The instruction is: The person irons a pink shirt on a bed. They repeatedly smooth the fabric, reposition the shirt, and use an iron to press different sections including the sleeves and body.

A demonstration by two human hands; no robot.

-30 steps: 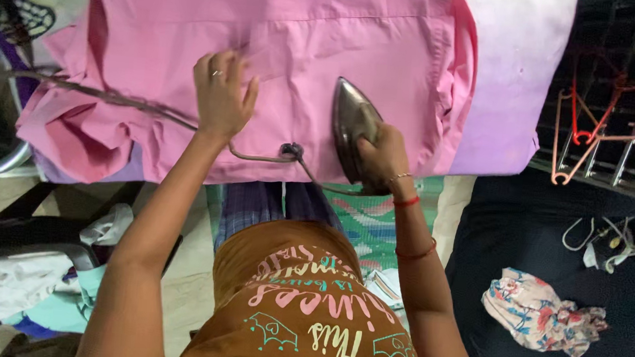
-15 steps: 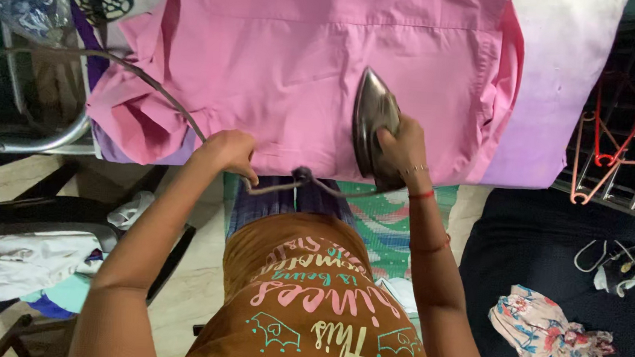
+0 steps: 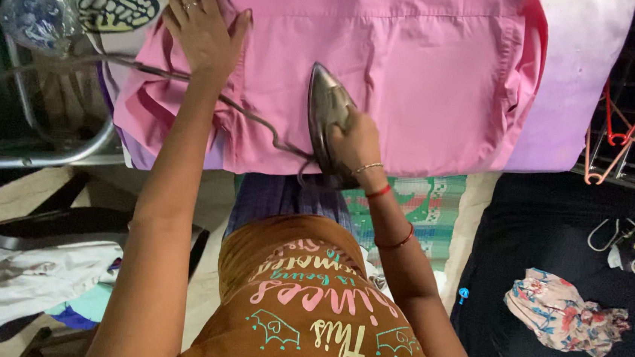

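A pink shirt point(image 3: 417, 65) lies spread over a padded ironing surface point(image 3: 579, 71). My right hand point(image 3: 354, 140) grips the handle of a metal clothes iron point(image 3: 326, 103), which rests flat on the shirt near its front edge, tip pointing away from me. My left hand point(image 3: 202, 26) presses flat, fingers apart, on the shirt's bunched left part. The iron's cord point(image 3: 254, 121) runs left across the cloth and under my left forearm.
A metal chair frame point(image 3: 47, 153) and a plastic bag point(image 3: 33, 5) stand at the left, with clothes heaped point(image 3: 15, 275) on the floor. At the right are hangers point(image 3: 623, 134) on a rack, a dark cloth point(image 3: 553, 250), a floral garment point(image 3: 563, 315) and white cords point(image 3: 629, 245).
My left hand left the front edge near the cord and moved up to press the shirt's upper left. My right hand slid the iron leftward over the cloth.
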